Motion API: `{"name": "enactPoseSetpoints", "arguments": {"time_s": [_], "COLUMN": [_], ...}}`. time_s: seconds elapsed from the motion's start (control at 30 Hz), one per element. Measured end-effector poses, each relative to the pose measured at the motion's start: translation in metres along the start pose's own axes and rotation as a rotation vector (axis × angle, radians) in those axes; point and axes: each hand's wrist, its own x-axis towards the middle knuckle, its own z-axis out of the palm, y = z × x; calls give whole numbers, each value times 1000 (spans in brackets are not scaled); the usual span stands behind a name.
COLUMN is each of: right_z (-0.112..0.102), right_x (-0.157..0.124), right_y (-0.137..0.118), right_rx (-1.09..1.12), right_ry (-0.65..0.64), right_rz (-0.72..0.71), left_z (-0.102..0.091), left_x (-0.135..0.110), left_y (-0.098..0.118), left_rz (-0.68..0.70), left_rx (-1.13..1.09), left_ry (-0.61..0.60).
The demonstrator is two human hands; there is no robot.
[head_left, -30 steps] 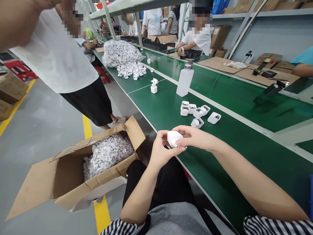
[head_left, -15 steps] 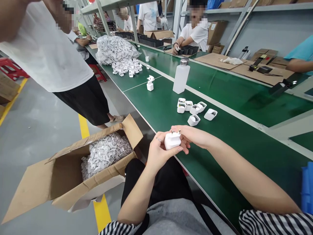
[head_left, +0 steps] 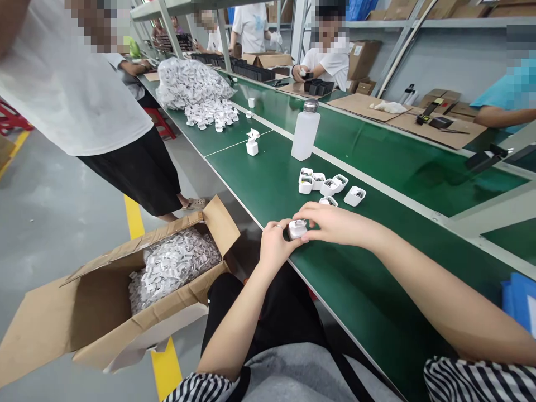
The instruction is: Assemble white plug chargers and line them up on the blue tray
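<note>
Gripping white plug (head_left: 297, 229) at near edge of bench (head_left: 259, 192), with fingers of left hand (head_left: 274, 245) and right hand (head_left: 329, 224) both closed round it. Finding open cups (head_left: 328, 190) at one o'clock from plug, showing dark parts (head_left: 359, 194) inside. Sighting bottle (head_left: 305, 134) at twelve o'clock, standing beyond cups, and bulging bag (head_left: 186, 84) between ten and eleven, farther off.

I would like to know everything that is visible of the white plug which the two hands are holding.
The white plug is small and smooth, with rounded edges, and looks like hard plastic. A raised section faces upward, where what seems to be a metallic pin shows; fingers hide some of the rest. The left hand and the right hand both grip it with their fingers, at the near edge of the green worktop. Whether it touches that surface cannot be told.
</note>
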Motion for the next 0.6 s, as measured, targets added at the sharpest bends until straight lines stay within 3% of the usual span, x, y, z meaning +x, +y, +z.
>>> {"name": "enactPoseSetpoints", "arguments": {"time_s": [0.13,0.23,0.33,0.6], "right_z": [1,-2,-2,6], "right_x": [12,19,21,17], "right_y": [-15,-23,-23,-15], "right_rx": [-343,-454,-452,-362], "right_ry": [-12,-87,-106,-12], "right_rz": [36,65,119,131], "left_z": [1,2,2,3], "left_x": [-1,-2,-2,-2], "left_y": [-1,-1,-2,-2], "left_rz": [-1,-6,-6,-2], "left_rx": [14,12,14,25], "left_ry": [3,3,5,-6]}}
